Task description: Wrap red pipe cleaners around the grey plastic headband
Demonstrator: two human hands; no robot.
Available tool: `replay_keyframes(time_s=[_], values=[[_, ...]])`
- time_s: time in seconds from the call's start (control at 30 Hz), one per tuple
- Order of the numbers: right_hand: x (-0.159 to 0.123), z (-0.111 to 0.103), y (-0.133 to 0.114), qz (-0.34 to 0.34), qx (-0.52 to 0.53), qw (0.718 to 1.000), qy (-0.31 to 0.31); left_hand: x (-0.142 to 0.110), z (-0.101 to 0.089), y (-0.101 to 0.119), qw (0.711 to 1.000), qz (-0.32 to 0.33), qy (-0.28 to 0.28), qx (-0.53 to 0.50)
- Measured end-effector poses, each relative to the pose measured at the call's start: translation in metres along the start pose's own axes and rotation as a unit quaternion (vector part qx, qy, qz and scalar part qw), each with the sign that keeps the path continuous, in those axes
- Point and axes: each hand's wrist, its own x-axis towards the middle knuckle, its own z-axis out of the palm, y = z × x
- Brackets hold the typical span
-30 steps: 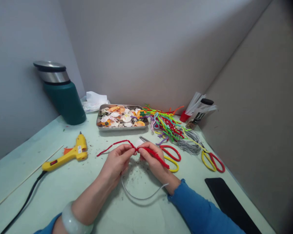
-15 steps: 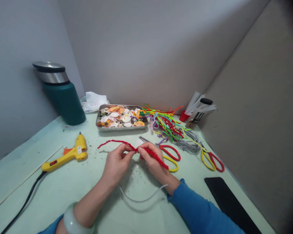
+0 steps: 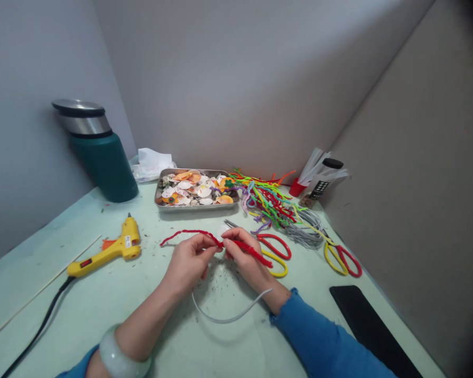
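Both my hands pinch a red pipe cleaner [image 3: 185, 232] over the pale green table. My left hand [image 3: 189, 260] grips it near the middle, with its free end trailing left. My right hand [image 3: 246, 257] holds the thicker wound part [image 3: 256, 253] that runs along a grey wire. The wire [image 3: 228, 316] curves in a loop below my wrists. A small white shell [image 3: 223, 230] shows just behind my fingers.
A yellow glue gun [image 3: 110, 249] with a black cord lies at the left. A metal tray [image 3: 160, 202] of shells, a green flask [image 3: 102, 157], a heap of coloured pipe cleaners [image 3: 268, 199], two pairs of scissors [image 3: 278, 252] [image 3: 342, 260] and a black phone [image 3: 370, 328] surround my hands.
The free left end of the red pipe cleaner has swung round a little as my fingers turn it. My hands stay in nearly the same place.
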Motion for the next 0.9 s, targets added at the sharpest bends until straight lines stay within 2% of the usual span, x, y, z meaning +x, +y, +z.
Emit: replay_keyframes(time_s=[0.23, 0.37, 0.6, 0.9], values=[[0.0008, -0.0003, -0.0038, 0.003, -0.021, 1.000, -0.001, 0.0004, -0.0002, -0.0017, 0.998, -0.027, -0.044, -0.042], [0.0007, 0.0001, -0.0025, -0.010, -0.033, 0.999, 0.001, -0.0008, -0.0002, -0.0002, 0.997, -0.043, -0.048, -0.045], [-0.0002, 0.0020, -0.0004, -0.026, -0.060, 0.998, 0.002, -0.0009, 0.0009, -0.0023, 0.999, -0.016, -0.049, 0.007], [-0.0011, 0.0025, -0.0007, -0.059, -0.100, 0.993, 0.017, 0.0001, 0.0003, -0.0039, 0.999, -0.005, -0.041, 0.003]])
